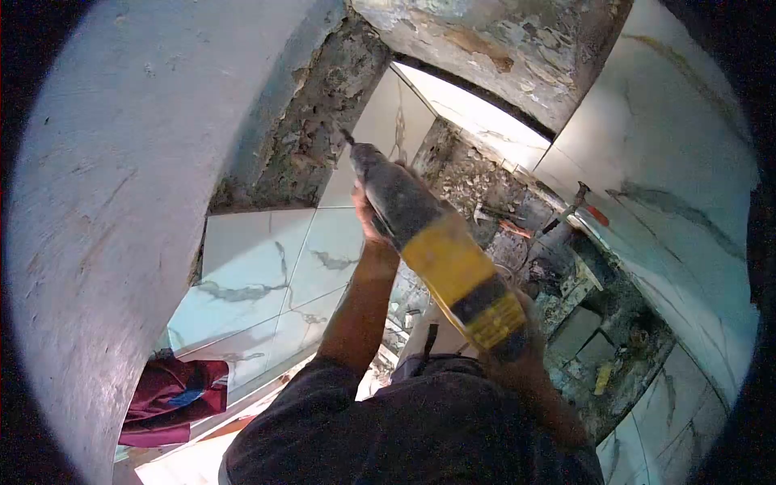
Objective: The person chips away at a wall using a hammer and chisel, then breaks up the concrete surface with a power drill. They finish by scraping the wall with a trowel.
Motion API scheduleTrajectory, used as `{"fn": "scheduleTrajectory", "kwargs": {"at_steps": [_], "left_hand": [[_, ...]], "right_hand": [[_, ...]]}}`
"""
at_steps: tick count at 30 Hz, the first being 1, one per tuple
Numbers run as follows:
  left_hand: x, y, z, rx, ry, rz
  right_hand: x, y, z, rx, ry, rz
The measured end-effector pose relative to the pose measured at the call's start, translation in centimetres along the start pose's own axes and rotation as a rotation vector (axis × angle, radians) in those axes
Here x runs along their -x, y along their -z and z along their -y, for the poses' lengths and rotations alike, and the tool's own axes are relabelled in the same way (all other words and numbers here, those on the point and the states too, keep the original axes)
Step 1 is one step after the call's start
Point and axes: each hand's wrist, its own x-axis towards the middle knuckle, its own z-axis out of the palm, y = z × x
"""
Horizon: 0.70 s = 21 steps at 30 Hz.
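A dusty yellow and black hammer drill (pixel 449 250) slants across the middle of the view, its bit pointing up and left. The bit (pixel 347 137) overlaps the stripped, rough strip of wall (pixel 311 121) where bare mortar shows. My left hand (pixel 365 212) is wrapped round the front of the drill body, fingers mostly behind it. At the rear end, my right hand (pixel 525 356) grips the drill in shadow, partly hidden by the tool. White marble-patterned tiles (pixel 259 250) cover the wall below the rough strip.
Rubble (pixel 465 174) covers the floor ahead. One hammer (pixel 487 215) lies there, and another hammer (pixel 572 208) rests by the right tiled wall. A dark red cloth (pixel 174 400) hangs at lower left. A plastered wall (pixel 121 162) stands close on the left.
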Motion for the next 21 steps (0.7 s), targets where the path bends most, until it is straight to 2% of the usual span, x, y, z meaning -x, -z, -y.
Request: {"fn": "scheduleTrajectory", "kwargs": {"at_steps": [1, 3, 4, 6, 7, 8, 9, 11, 12, 13, 15, 16, 17, 19, 20, 21], "left_hand": [[-0.6, 0.6, -0.8, 0.001, 0.000, 0.003], [-2.3, 2.4, -2.5, -0.105, 0.027, 0.308], [-2.2, 2.0, -2.3, 0.014, 0.023, 0.188], [-3.4, 4.6, -3.0, -0.026, -0.026, 0.101], [-3.9, 3.8, -3.4, -0.072, -0.077, 0.032], [-4.1, 2.9, -3.7, -0.123, -0.061, 0.092], [-4.3, 2.0, -3.8, -0.128, -0.065, 0.104], [-3.3, 0.0, -3.6, -0.290, -0.080, -0.179], [-3.4, 1.4, -3.3, -0.048, -0.001, 0.080], [-2.8, 1.1, -3.0, -0.050, 0.000, 0.087], [-0.8, 0.9, -2.1, -0.189, 0.011, 0.120], [0.1, 1.5, -1.5, -0.047, 0.074, 0.049], [1.5, 1.1, -1.0, -0.036, 0.071, 0.020], [2.2, -1.2, 0.0, 0.010, 0.088, -0.194], [2.0, -1.9, 0.0, -0.025, 0.069, -0.042], [1.3, -1.8, 0.0, -0.023, 0.069, -0.025]], "right_hand": [[-0.3, -0.2, -0.2, 0.002, 0.002, -0.002], [-1.5, -0.6, -0.9, 0.011, 0.018, 0.119], [-1.6, -0.7, -1.2, 0.122, 0.199, 0.098], [-2.7, -1.3, 0.3, 0.138, 0.152, 0.048], [-3.1, -1.6, 0.9, 0.153, 0.122, -0.011], [-3.7, -2.1, -0.2, 0.050, 0.284, -0.049], [-4.0, -1.8, 0.0, 0.049, 0.296, -0.053], [-3.6, -1.3, 0.0, 0.053, 0.146, -0.074], [-2.9, -1.2, -0.2, 0.108, 0.003, -0.039], [-2.2, -1.2, -0.1, 0.107, 0.008, -0.044], [-0.8, -1.4, 0.8, 0.057, 0.299, -0.143], [0.9, -1.9, 2.7, 0.239, 0.213, -0.241], [2.2, -1.5, 2.1, 0.244, 0.191, -0.220], [3.4, 0.3, 0.6, 0.026, 0.178, -0.049], [3.2, 0.4, 0.5, 0.037, 0.186, -0.054], [2.5, 0.2, 0.5, 0.065, 0.163, -0.048]]}}
